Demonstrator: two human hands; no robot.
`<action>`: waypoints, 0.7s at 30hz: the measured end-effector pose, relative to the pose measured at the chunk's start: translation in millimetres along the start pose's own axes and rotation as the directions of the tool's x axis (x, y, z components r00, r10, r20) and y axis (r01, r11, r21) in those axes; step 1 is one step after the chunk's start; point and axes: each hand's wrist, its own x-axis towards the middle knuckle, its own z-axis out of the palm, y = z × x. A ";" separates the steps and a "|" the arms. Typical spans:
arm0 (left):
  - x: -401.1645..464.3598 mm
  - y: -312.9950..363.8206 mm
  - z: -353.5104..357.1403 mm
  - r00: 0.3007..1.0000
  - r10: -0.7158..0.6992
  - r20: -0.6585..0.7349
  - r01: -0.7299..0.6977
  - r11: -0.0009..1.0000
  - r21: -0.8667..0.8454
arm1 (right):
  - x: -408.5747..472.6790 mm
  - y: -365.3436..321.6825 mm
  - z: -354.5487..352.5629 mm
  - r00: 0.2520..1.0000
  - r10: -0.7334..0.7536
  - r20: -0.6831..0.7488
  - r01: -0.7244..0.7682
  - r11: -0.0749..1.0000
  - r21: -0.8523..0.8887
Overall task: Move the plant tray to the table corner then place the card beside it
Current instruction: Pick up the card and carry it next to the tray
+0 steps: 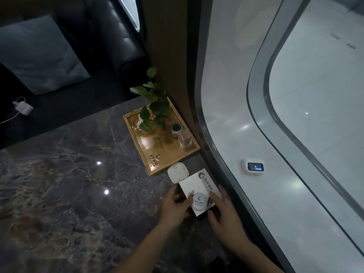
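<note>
A wooden plant tray (157, 154) sits at the far right corner of the dark marble table (69, 184), against the wall. It carries a leafy green plant (155, 107) in a glass bowl, a small dark cup (176, 127) and a clear glass block (185, 139). Just in front of the tray, a white printed card (199, 189) is held between both hands. My left hand (175, 205) grips its left edge. My right hand (222, 211) grips its right and lower edge. The card's far corner overlaps a small white rounded device (176, 172).
A grey curved wall panel (226, 115) runs along the table's right edge, with a small lit display (255, 166) on it. A dark leather sofa with a grey cushion (39, 54) lies beyond the table. A white charger (23, 108) rests on the seat.
</note>
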 end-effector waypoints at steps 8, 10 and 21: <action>7.5 -4.2 18.5 0.999 0.037 -0.032 -0.037 0.999 0.002 | 10.8 4.1 -2.1 0.998 -0.070 0.007 0.070 0.996 -0.064; 8.4 -5.9 18.9 0.998 0.021 -0.053 -0.021 1.000 -0.007 | 13.1 4.7 -3.4 0.997 -0.078 0.011 0.078 0.995 -0.069; -9.2 8.7 5.5 0.997 0.011 -0.078 -0.003 0.995 0.103 | 18.6 -18.1 -4.9 0.980 -0.189 -0.066 0.182 0.978 -0.106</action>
